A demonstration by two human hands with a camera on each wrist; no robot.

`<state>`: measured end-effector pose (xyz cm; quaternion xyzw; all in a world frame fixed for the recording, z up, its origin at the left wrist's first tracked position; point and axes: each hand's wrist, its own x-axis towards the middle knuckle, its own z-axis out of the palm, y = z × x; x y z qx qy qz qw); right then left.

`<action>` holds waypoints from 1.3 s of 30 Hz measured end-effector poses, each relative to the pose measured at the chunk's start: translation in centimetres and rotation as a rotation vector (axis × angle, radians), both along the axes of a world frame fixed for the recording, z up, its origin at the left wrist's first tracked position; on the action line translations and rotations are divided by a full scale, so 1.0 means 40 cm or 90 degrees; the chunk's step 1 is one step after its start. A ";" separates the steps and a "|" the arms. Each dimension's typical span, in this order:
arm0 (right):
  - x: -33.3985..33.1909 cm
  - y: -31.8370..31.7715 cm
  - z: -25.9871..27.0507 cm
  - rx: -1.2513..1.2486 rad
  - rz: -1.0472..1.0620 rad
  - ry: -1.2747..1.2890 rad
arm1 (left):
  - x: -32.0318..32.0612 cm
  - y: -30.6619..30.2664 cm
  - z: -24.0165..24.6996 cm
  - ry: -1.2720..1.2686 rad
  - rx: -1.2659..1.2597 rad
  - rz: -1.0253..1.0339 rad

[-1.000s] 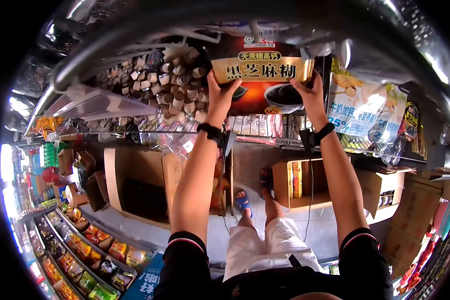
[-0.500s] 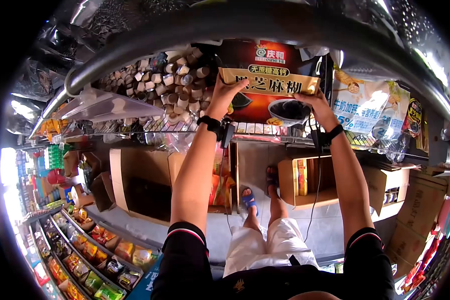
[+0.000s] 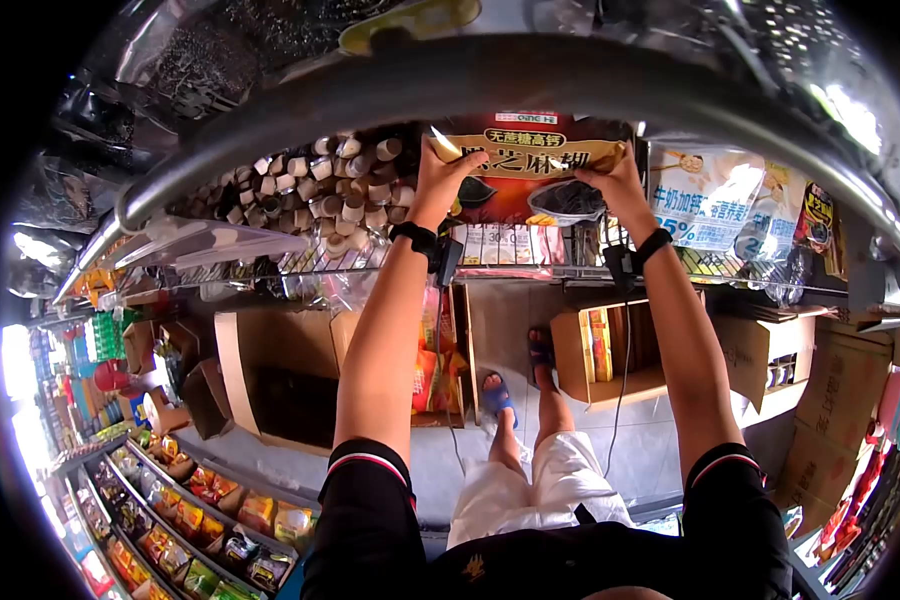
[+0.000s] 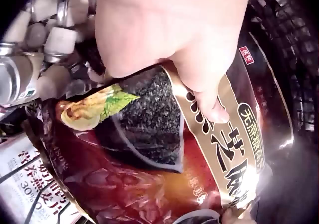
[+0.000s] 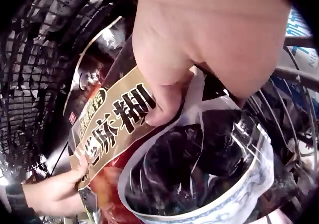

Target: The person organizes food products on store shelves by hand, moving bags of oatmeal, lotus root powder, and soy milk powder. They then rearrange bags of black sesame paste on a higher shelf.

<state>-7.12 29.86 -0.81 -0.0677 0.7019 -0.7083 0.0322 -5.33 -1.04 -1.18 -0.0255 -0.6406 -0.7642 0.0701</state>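
A left hand (image 3: 440,185) pinches the left edge of a glossy sesame-paste bag (image 3: 510,192) at upper centre of the head view as a right hand (image 3: 615,188) grips the right, sensible purchase on a likely soft, slippery load.

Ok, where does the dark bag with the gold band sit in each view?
Head: bag upper centre, between left hand and right hand.
Left wrist: bag across centre, mostly below the left hand.
Right wrist: bag at centre, mostly below the right hand.
Shared landmark: its gold band, lettered in black.
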 end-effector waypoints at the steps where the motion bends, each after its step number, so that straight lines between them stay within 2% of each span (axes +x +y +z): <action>1: -0.008 0.001 -0.014 0.019 0.001 0.000 | -0.002 -0.004 -0.009 -0.019 -0.009 0.009; 5: 0.023 0.005 -0.017 0.040 -0.018 -0.040 | 0.037 0.003 0.010 -0.082 -0.022 0.051; 6: 0.038 0.013 -0.001 0.077 0.008 -0.016 | 0.057 0.005 0.017 -0.096 -0.016 0.067; 7: 0.058 0.019 0.006 0.229 -0.058 0.045 | 0.079 0.008 0.024 -0.110 -0.010 0.082; 8: 0.087 0.023 0.015 0.380 -0.125 0.105 | 0.106 -0.003 0.033 -0.087 -0.254 0.116; 9: 0.139 0.016 0.060 0.338 -0.145 0.092 | 0.143 -0.018 0.039 -0.063 -0.499 0.147; 10: 0.191 0.008 0.105 0.295 -0.167 0.080 | 0.204 -0.014 0.090 -0.003 -0.543 0.125; 11: 0.251 0.020 0.189 0.232 -0.102 0.083 | 0.278 -0.004 0.175 0.057 -0.583 0.107; 12: 0.318 0.032 0.277 0.171 -0.036 0.084 | 0.347 -0.011 0.268 0.054 -0.490 -0.024; 13: 0.395 0.034 0.372 0.189 -0.039 0.146 | 0.413 -0.016 0.373 0.054 -0.393 -0.157; 15: 0.549 0.056 0.603 0.367 -0.022 0.318 | 0.578 0.001 0.607 0.219 -0.340 -0.124; 16: 0.637 0.069 0.713 0.387 -0.015 0.350 | 0.674 -0.006 0.690 0.209 -0.257 -0.121; 17: 0.715 0.071 0.828 0.405 0.000 0.465 | 0.766 -0.010 0.754 0.246 -0.100 -0.079; 18: 0.796 0.079 0.877 0.276 -0.029 0.535 | 0.859 -0.014 0.817 0.299 0.049 -0.043; 20: 0.922 0.092 0.987 0.076 -0.039 0.695 | 0.986 -0.016 0.909 0.396 0.152 -0.001; 22: 0.957 0.077 1.077 -0.073 -0.002 0.824 | 1.070 -0.076 1.012 0.399 -0.039 -0.107; 23: 0.977 0.078 1.110 -0.113 0.014 0.871 | 1.099 -0.104 1.046 0.401 -0.137 -0.161; 25: 0.988 0.046 1.127 -0.285 0.277 0.806 | 1.087 -0.035 1.030 0.470 -0.046 -0.128; 28: 1.003 0.097 1.147 -0.250 0.292 0.787 | 1.073 0.080 1.009 0.522 0.026 -0.069; 33: 1.015 0.280 1.138 -0.234 0.280 0.747 | 1.100 0.276 1.016 0.572 0.066 0.029; 35: 1.027 0.382 1.126 -0.235 0.259 0.748 | 1.094 0.373 1.030 0.644 0.026 0.138; 37: 1.036 0.514 1.121 -0.242 0.241 0.736 | 1.049 0.496 1.041 0.700 -0.295 0.522; 39: 1.046 0.662 1.121 -0.234 0.208 0.742 | 1.084 0.692 1.104 0.646 0.221 0.297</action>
